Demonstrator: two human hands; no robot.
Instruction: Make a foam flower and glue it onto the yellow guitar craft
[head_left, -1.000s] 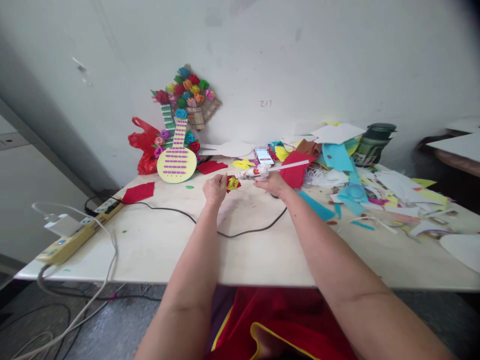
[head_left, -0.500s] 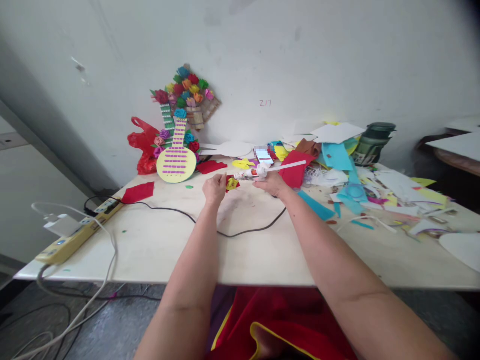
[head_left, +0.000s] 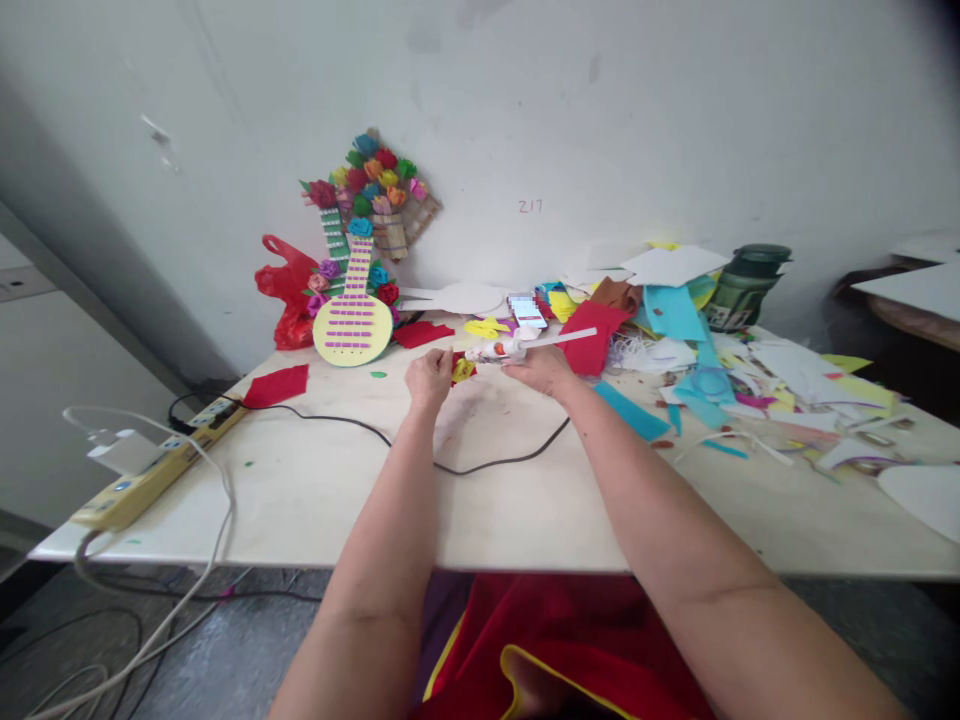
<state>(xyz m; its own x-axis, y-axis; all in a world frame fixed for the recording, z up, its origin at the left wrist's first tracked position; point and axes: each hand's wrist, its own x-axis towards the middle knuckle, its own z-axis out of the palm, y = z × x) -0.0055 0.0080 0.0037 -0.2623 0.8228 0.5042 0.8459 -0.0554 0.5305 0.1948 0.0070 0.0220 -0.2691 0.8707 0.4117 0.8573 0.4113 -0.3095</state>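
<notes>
My right hand (head_left: 544, 371) is closed around a white hot glue gun (head_left: 495, 349), and a pale glue stick (head_left: 566, 338) juts from its back end toward the right. The gun's nozzle points left, close to a small red and yellow paper flower (head_left: 463, 370). My left hand (head_left: 430, 379) grips this flower with fingers pinched together. Whether the nozzle touches the paper I cannot tell. A black cord (head_left: 495, 468) loops over the table below both hands and runs up to my right forearm.
A yellow power strip (head_left: 142, 480) with a white charger lies at left. A banjo-shaped paper craft (head_left: 353, 328) leans by paper flowers and a red bag (head_left: 289, 285). A phone (head_left: 527, 311), red paper (head_left: 596, 330), scraps and a dark green bottle (head_left: 746, 287) fill the back and right.
The glue gun has shifted slightly left and tilted a little, so the glue stick's end sits lower and nearer. My left hand and the flower have hardly moved.
</notes>
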